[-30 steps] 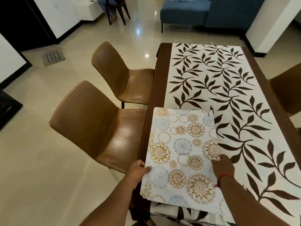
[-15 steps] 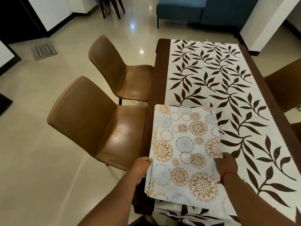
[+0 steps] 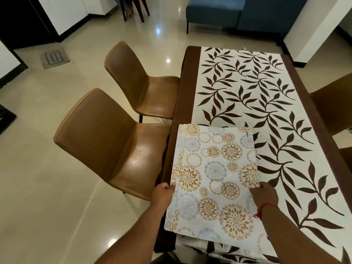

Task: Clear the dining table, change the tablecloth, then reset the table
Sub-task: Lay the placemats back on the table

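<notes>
A stack of white placemats printed with gold and grey flower circles lies at the near left corner of the dining table. The table carries a white tablecloth with dark brown leaf sprays and a brown border. My left hand grips the stack's left edge, where several mat edges fan out. My right hand, with a red thread at the wrist, holds the stack's right edge with fingers curled over it.
Two tan leather chairs stand along the table's left side. Part of another tan chair shows at the right. A blue sofa sits beyond the table's far end. Glossy beige floor lies to the left.
The view has shifted a little toward the table. The placemat stack has slid slightly toward the left edge, and its left edges now fan apart. Both hands stay on its sides.
</notes>
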